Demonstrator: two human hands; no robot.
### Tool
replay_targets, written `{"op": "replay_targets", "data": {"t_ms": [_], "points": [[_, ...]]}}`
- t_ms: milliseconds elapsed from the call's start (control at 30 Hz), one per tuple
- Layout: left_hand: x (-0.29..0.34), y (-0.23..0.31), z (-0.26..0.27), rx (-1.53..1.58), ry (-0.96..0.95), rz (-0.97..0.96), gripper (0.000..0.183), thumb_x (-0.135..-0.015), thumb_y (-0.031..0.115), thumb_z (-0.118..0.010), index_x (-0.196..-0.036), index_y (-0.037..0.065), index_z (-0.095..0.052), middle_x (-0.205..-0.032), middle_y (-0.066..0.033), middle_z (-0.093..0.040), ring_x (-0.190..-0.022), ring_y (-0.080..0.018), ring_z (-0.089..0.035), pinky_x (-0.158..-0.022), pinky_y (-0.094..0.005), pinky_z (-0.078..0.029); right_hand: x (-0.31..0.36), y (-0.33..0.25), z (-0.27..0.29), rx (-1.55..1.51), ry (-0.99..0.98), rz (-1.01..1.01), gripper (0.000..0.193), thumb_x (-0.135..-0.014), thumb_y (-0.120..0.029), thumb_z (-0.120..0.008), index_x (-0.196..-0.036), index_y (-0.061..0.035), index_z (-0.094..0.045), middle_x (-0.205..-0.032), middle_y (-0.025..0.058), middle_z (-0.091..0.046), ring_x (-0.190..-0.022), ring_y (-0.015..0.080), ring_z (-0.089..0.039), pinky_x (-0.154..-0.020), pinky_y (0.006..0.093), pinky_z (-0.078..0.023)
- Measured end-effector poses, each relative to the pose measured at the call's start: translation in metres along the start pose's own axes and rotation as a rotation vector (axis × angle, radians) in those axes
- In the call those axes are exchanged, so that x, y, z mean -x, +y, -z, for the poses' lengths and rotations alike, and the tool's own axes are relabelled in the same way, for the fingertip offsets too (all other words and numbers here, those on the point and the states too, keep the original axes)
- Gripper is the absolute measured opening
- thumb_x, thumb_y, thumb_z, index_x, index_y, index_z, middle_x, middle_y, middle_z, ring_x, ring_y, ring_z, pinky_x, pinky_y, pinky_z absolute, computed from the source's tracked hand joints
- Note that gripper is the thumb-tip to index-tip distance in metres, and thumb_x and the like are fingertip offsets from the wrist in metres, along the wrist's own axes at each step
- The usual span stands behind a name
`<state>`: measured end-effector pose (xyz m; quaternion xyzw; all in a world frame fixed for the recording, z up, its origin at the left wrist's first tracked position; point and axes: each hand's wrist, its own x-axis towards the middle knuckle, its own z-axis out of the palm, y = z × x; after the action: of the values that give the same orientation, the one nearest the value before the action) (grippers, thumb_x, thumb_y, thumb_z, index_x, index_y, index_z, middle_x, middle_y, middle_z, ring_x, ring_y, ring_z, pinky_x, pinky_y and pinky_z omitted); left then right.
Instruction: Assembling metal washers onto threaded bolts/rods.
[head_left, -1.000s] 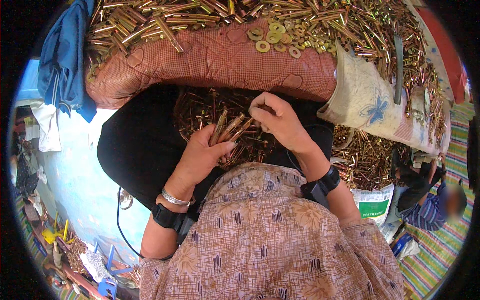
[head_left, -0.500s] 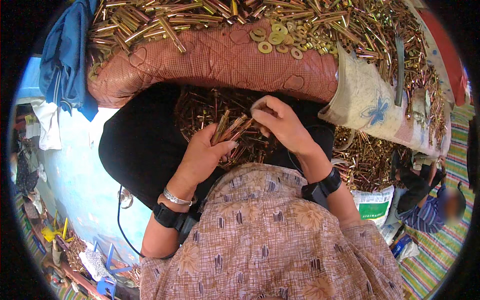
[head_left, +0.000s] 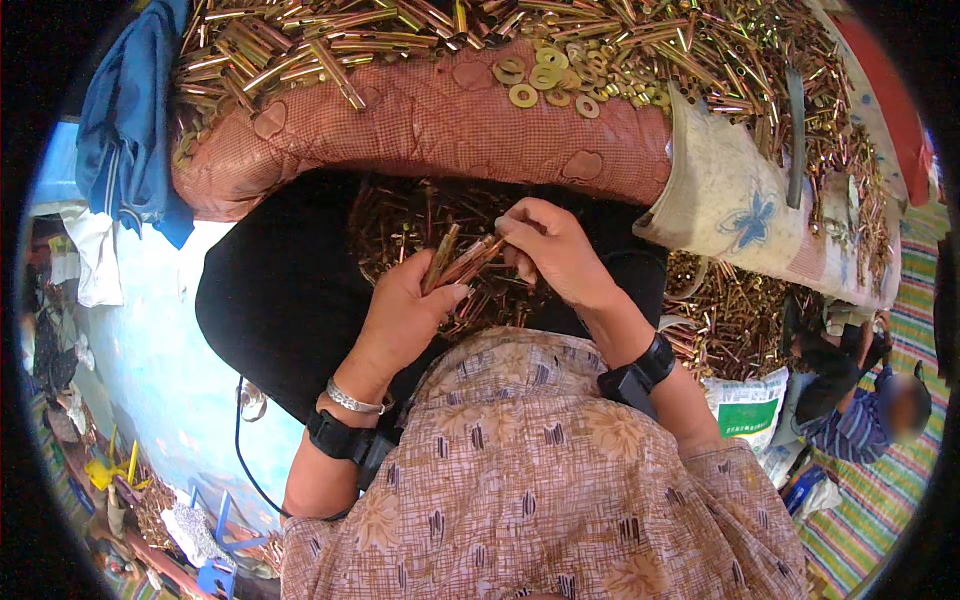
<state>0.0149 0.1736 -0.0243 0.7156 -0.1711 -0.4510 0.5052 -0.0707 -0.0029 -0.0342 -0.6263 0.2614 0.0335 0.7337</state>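
Right hand: compared with a second ago, the right hand [head_left: 560, 255] sits slightly lower, its bent fingertips at the upper ends of the held tubes; whether they pinch a part cannot be told.
Left hand: the left hand [head_left: 405, 305] has barely changed, its fingers and thumb closed around a small bundle.
Held bundle: brassy metal tubes [head_left: 465, 262], tilted up toward the right, above the lap, ends slightly fanned.
Lap container: a dark container [head_left: 357, 235] below the hands holds a tangle of slender metal fasteners [head_left: 400, 205]; much of its rim is hidden.
Right-side heap: more metal fasteners [head_left: 735, 330] lie piled beside the right forearm, just above a white-and-green sack [head_left: 750, 405]; what bears them is unclear.
Quilted pad: the red quilted pad [head_left: 420, 140] carries loose tubes [head_left: 270, 45] and flat washers [head_left: 548, 75] along its far part.
Edges: the pad's near edge curves around the lap beyond both hands; a pale cloth with a blue flower [head_left: 720, 190] drapes at its right end.
Room: black cloth [head_left: 280, 280] spreads left of the left hand; the gap between the hands is narrow, bridged by the tubes.
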Motion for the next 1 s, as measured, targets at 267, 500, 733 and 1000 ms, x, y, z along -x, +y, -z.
{"op": "replay_targets", "data": {"t_ms": [267,500,733,1000], "points": [[-0.001,-0.004,0.002,0.034,-0.017,0.011,0.016,-0.078,0.007,-0.061,-0.090,-0.001,-0.055,-0.066,-0.0002,-0.052,-0.057,-0.0076,-0.045,-0.052,-0.0237,-0.039,0.000,0.005,-0.002,-0.082,-0.031,0.097,0.017,-0.086,-0.018,-0.054,-0.080,-0.0017,-0.052,-0.058,0.0021,-0.052,-0.044,0.0078,-0.045,-0.040,0.0222,-0.036],[-0.001,-0.007,0.001,-0.123,0.046,-0.080,0.017,-0.077,0.008,-0.062,-0.089,-0.002,-0.054,-0.066,-0.0057,-0.054,-0.059,-0.0120,-0.047,-0.056,-0.0272,-0.041,-0.002,0.007,-0.006,-0.079,0.021,-0.115,0.021,-0.088,-0.022,-0.053,-0.079,-0.0034,-0.051,-0.054,0.0017,-0.048,-0.042,0.0067,-0.040,-0.037,0.0232,-0.029],[-0.002,-0.008,0.001,-0.146,0.060,-0.069,0.019,-0.076,0.008,-0.062,-0.090,-0.002,-0.054,-0.067,-0.0103,-0.055,-0.061,-0.0145,-0.049,-0.059,-0.0291,-0.042,-0.003,0.014,-0.005,-0.066,-0.001,-0.061,0.026,-0.090,-0.029,-0.051,-0.078,-0.0057,-0.049,-0.055,0.0000,-0.046,-0.045,0.0066,-0.040,-0.042,0.0214,-0.031],[-0.003,-0.011,0.001,-0.144,0.062,-0.087,0.019,-0.076,0.009,-0.061,-0.090,-0.002,-0.054,-0.067,-0.0099,-0.055,-0.060,-0.0149,-0.049,-0.058,-0.0295,-0.042,-0.006,0.019,-0.001,0.066,0.023,-0.038,0.025,-0.090,-0.027,-0.050,-0.081,-0.0038,-0.052,-0.061,0.0020,-0.051,-0.049,0.0082,-0.046,-0.045,0.0243,-0.037]]}}
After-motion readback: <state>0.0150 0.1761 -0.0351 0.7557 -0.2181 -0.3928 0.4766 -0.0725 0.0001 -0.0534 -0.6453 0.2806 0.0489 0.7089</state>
